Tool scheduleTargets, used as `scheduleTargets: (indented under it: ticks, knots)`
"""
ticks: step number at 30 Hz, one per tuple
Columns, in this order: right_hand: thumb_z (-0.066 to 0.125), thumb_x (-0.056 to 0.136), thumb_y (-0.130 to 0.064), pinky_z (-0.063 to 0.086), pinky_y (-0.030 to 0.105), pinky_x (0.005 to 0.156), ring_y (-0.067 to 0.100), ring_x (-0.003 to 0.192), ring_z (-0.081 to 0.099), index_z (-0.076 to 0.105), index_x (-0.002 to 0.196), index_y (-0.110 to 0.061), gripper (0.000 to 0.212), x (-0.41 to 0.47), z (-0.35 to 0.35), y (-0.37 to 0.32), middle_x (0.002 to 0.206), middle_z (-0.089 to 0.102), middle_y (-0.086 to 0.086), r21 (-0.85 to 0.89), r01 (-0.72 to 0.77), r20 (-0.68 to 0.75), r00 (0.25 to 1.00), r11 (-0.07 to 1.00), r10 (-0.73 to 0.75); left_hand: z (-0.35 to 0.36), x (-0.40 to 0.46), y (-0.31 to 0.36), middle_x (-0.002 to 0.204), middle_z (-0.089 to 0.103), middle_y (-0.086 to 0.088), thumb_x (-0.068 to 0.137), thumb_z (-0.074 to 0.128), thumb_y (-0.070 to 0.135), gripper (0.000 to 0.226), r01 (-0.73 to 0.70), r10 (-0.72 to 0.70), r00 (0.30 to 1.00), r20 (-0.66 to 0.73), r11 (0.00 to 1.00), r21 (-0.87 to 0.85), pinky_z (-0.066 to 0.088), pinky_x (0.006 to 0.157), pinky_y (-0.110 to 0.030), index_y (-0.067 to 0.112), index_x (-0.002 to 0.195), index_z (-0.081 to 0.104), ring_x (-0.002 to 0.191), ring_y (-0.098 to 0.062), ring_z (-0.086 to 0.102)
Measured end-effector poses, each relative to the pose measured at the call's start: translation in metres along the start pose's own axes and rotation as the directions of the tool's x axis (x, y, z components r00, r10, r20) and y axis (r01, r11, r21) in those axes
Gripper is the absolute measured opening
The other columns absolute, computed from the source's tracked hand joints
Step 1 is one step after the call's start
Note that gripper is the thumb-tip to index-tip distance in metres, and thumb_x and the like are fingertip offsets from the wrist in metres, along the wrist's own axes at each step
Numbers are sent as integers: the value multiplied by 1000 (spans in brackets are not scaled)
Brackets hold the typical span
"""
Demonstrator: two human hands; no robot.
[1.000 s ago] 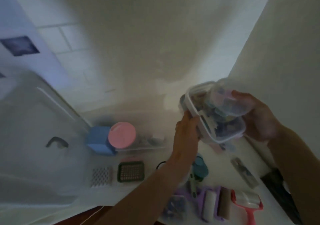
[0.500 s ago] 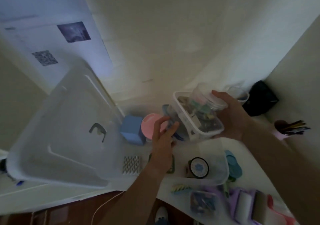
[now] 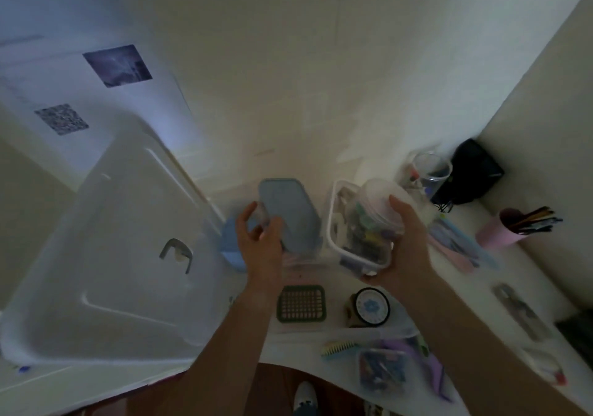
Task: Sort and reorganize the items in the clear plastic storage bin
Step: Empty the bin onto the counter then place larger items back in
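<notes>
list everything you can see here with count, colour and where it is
storage bin lid: 1, clear, propped up at left
blue lid: 1, pale blue, centre, in left hand
small container: 1, clear with white rim, full of small items, in right hand
round jar: 1, clear, held against the small container
grid tray: 1, green, front centre on table
round timer: 1, black rim, white face, right of grid tray
clear jar: 1, back right
black pouch: 1, back right corner
pink cup: 1, holding pencils, right
comb: 1, multicoloured, table front edge
left hand: grips blue lid
right hand: holds small container and round jar
</notes>
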State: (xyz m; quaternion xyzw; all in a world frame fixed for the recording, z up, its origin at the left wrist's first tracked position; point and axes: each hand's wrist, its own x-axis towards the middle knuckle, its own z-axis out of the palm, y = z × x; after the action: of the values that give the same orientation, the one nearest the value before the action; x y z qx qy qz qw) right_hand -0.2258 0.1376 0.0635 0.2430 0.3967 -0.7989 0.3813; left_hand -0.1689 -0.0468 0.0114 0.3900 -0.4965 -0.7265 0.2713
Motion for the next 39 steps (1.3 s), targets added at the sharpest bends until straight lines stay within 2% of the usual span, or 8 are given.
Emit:
scheduleTargets:
  ticks: [4, 8, 14, 19, 23, 28, 34, 39]
  knots:
    - [78, 56, -69, 59, 47, 67, 30, 89, 68, 59, 126, -15, 90, 31, 6, 44, 110, 69, 14, 58, 275, -402, 886, 960, -229, -25, 27, 14, 105, 68, -1, 87, 72, 16, 41, -17, 17, 997, -72, 1000, 10, 59, 76, -40, 25, 125, 60, 90, -15, 70]
    - [78, 60, -69, 60, 49, 82, 26, 100, 65, 36, 133, -22, 96, 56, 30, 69, 119, 58, 5, 87, 459, -622, 718, 884, -311, -42, 45, 20, 86, 64, -1, 85, 68, 17, 10, 29, -30, 997, -73, 999, -20, 46, 53, -27, 13, 94, 65, 64, -11, 61]
    - [62, 70, -80, 43, 52, 104, 37, 125, 49, 19, 149, -18, 109, 92, 40, 82, 143, 42, 15, 83, 310, -713, 682, 947, -160, -54, 56, 22, 93, 69, -2, 79, 71, 25, 12, 158, -158, 987, 23, 987, -3, 48, 69, -40, 17, 88, 72, 84, -25, 65]
    - [76, 53, -77, 54, 52, 95, 31, 107, 64, 13, 149, -26, 126, 113, 28, 96, 137, 50, 11, 223, 364, -538, 819, 904, -197, -56, 58, 20, 99, 70, -5, 85, 68, 22, 22, 226, -226, 970, 86, 974, 20, 49, 70, -40, 12, 104, 71, 88, -27, 66]
    - [81, 74, -52, 59, 54, 80, 32, 92, 70, 30, 143, -12, 94, 111, 22, 87, 124, 59, 16, 218, 352, -486, 848, 910, -211, -57, 58, 23, 98, 71, -5, 85, 66, 22, 23, 282, -282, 943, 178, 959, 26, 52, 58, -29, 11, 106, 70, 84, -24, 68]
    - [81, 78, -43, 61, 43, 70, 33, 87, 74, 59, 129, -10, 65, 93, 8, 79, 114, 70, 16, 203, 298, -320, 920, 933, -224, -54, 58, 23, 103, 65, -11, 69, 67, 22, 36, 364, -358, 893, 273, 931, 30, 49, 64, -33, 10, 103, 67, 95, -29, 62]
    - [77, 85, -26, 60, 35, 72, 19, 74, 59, 61, 108, -5, 35, 70, -10, 59, 96, 61, 12, 139, 267, -357, 912, 954, -204, -34, 60, 21, 85, 58, -7, 82, 65, 17, 8, 351, -364, 903, 230, 932, 95, 43, 64, -34, 14, 81, 58, 88, -25, 58]
    - [71, 87, -28, 46, 24, 46, 15, 59, 50, 64, 107, -13, 26, 39, -29, 48, 89, 59, 7, 145, 277, -265, 936, 950, -232, 3, 50, 17, 87, 65, -5, 86, 69, 20, 9, 378, -422, 881, 213, 899, 220, 50, 59, -31, 12, 87, 65, 75, -23, 62]
